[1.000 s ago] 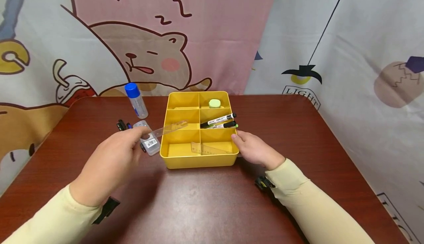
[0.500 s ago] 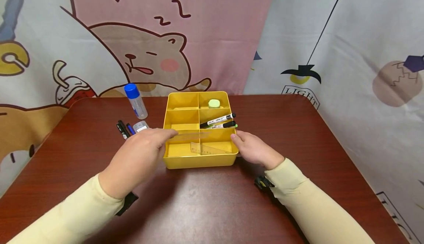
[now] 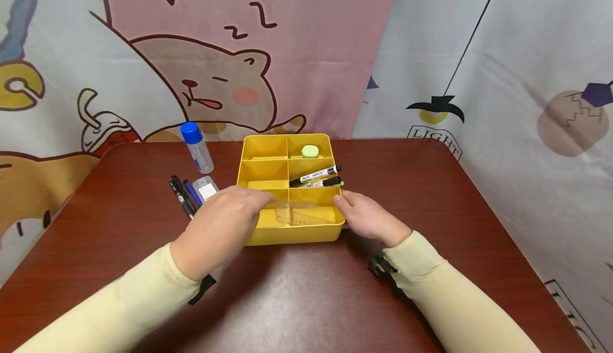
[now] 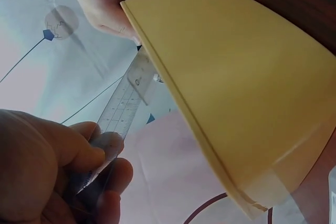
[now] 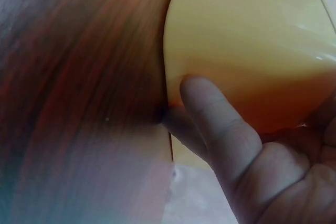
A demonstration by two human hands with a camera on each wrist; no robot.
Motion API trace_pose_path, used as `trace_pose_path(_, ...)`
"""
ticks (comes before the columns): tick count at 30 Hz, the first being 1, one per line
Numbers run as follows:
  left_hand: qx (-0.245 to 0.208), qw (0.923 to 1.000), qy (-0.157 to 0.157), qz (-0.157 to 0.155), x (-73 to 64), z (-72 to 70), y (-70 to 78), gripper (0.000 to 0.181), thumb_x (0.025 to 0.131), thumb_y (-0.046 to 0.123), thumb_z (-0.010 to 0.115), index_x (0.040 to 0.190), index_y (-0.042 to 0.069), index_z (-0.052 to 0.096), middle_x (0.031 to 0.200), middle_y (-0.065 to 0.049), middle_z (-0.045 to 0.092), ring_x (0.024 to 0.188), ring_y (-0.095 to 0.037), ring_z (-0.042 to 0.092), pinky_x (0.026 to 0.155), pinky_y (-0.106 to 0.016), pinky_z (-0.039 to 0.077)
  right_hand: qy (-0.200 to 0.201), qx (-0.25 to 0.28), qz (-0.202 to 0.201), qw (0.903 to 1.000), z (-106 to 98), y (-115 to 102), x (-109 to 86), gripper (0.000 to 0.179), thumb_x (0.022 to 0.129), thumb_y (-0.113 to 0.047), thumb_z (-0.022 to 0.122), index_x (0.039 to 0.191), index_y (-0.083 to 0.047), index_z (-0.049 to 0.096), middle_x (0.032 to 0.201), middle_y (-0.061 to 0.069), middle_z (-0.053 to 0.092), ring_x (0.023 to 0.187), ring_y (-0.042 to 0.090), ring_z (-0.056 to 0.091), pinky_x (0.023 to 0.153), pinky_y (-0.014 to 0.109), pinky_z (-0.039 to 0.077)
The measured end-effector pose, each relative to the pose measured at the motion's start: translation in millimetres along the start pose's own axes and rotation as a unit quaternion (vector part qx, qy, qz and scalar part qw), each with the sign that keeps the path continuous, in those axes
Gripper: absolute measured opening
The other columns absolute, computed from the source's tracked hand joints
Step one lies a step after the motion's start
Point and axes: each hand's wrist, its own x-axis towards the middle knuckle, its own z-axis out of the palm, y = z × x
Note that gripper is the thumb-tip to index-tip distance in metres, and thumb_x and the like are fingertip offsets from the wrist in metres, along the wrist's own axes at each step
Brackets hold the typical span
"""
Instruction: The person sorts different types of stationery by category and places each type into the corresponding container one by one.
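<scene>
My left hand (image 3: 225, 230) pinches a clear plastic ruler (image 4: 119, 106) between thumb and fingers. In the head view the ruler stretches rightward over the front compartments of the yellow divided box (image 3: 292, 235); the left wrist view shows it near the rim. My right hand (image 3: 369, 215) holds the box's right side, thumb at the rim and fingers against the outer wall (image 5: 236, 35). A clear set square (image 3: 306, 218) lies across the front divider. Two markers (image 3: 318, 174) rest in the middle right compartment, and a pale green rounded item (image 3: 309, 152) sits in the back right one.
Left of the box stands a glue bottle with a blue cap (image 3: 197, 148). Near it lie a black pen (image 3: 181, 196), a blue pen (image 3: 192, 192) and a clear case with a white label (image 3: 207, 189), partly hidden by my left hand. A patterned cloth hangs behind the table.
My left hand has carried the ruler rightward, from beside the box to over its front compartments. My right hand has stayed on the box's right side.
</scene>
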Motion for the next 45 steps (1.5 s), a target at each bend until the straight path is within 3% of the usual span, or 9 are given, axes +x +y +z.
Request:
trace_pose_path(5, 0.02, 0.9987, 0.0, 0.048, 10.1, 8.6, 1.6, 0.028, 0.096, -0.009, 0.062, 0.11, 0.011, 0.076, 0.102, 0.0, 0.08, 0.094, -0.021, 0.075, 0.09, -0.04, 0.06, 0.007, -0.012, 0.002, 0.9999, -3.2, 2.3, -1.7, 0.053, 0.115, -0.032, 0.034, 0.156, 0.0, 0.044, 0.147, 0.019, 0.06, 0.134, 0.031, 0.059, 0.118, 0.054, 0.043)
trace_pose_path(9, 0.031, 0.9962, -0.008, 0.081, 18.2, 13.7, 4.4, 0.024, 0.095, -0.007, 0.067, 0.106, 0.012, 0.076, 0.101, 0.002, 0.08, 0.096, -0.02, 0.075, 0.094, -0.04, 0.059, 0.002, 0.005, 0.007, 1.0, -5.1, 3.6, -4.0, 0.053, 0.115, -0.031, 0.034, 0.156, 0.002, 0.043, 0.144, 0.02, 0.062, 0.128, 0.03, 0.063, 0.112, 0.052, 0.049)
trace_pose_path(15, 0.046, 0.9918, -0.006, 0.119, 24.9, 21.0, 7.3, 0.026, 0.096, -0.01, 0.061, 0.094, 0.013, 0.073, 0.09, 0.004, 0.076, 0.089, -0.017, 0.072, 0.091, -0.037, 0.058, -0.006, 0.028, 0.014, 0.9995, -4.2, 3.6, -4.1, 0.053, 0.115, -0.031, 0.035, 0.157, 0.001, 0.042, 0.143, 0.019, 0.062, 0.123, 0.028, 0.066, 0.106, 0.048, 0.054)
trace_pose_path(24, 0.051, 0.9905, -0.041, 0.121, 22.8, 25.0, 8.8, 0.016, 0.096, 0.007, 0.075, 0.11, 0.014, 0.078, 0.106, 0.002, 0.078, 0.103, -0.02, 0.071, 0.1, -0.039, 0.056, -0.003, 0.028, 0.001, 0.9996, -1.5, 1.4, -1.9, 0.049, 0.115, -0.028, 0.036, 0.151, 0.001, 0.048, 0.135, 0.018, 0.067, 0.118, 0.028, 0.067, 0.105, 0.048, 0.055)
trace_pose_path(29, 0.053, 0.9898, -0.057, 0.119, 21.5, 27.2, 8.5, 0.017, 0.098, 0.007, 0.072, 0.113, 0.013, 0.078, 0.11, 0.001, 0.078, 0.105, -0.021, 0.07, 0.101, -0.038, 0.055, 0.003, 0.008, -0.003, 1.0, -1.4, -0.4, -1.5, 0.048, 0.115, -0.029, 0.035, 0.15, 0.0, 0.05, 0.133, 0.017, 0.067, 0.119, 0.028, 0.065, 0.11, 0.052, 0.049)
trace_pose_path(36, 0.047, 0.989, -0.083, 0.112, 20.9, 29.5, 9.7, 0.019, 0.1, 0.007, 0.068, 0.115, 0.012, 0.077, 0.112, 0.0, 0.077, 0.106, -0.021, 0.069, 0.1, -0.038, 0.055, -0.008, 0.032, 0.0, 0.9995, -0.5, -0.9, -0.4, 0.048, 0.115, -0.028, 0.036, 0.15, 0.001, 0.049, 0.127, 0.017, 0.069, 0.109, 0.026, 0.07, 0.097, 0.044, 0.059)
trace_pose_path(45, 0.035, 0.9866, -0.101, 0.123, 19.6, 32.5, 9.7, 0.02, 0.1, 0.004, 0.062, 0.112, 0.011, 0.077, 0.109, 0.0, 0.077, 0.104, -0.021, 0.068, 0.1, -0.037, 0.054, -0.007, 0.034, -0.003, 0.9994, 0.5, -0.7, 1.6, 0.049, 0.115, -0.028, 0.036, 0.152, 0.001, 0.048, 0.13, 0.017, 0.069, 0.113, 0.026, 0.07, 0.1, 0.045, 0.058)
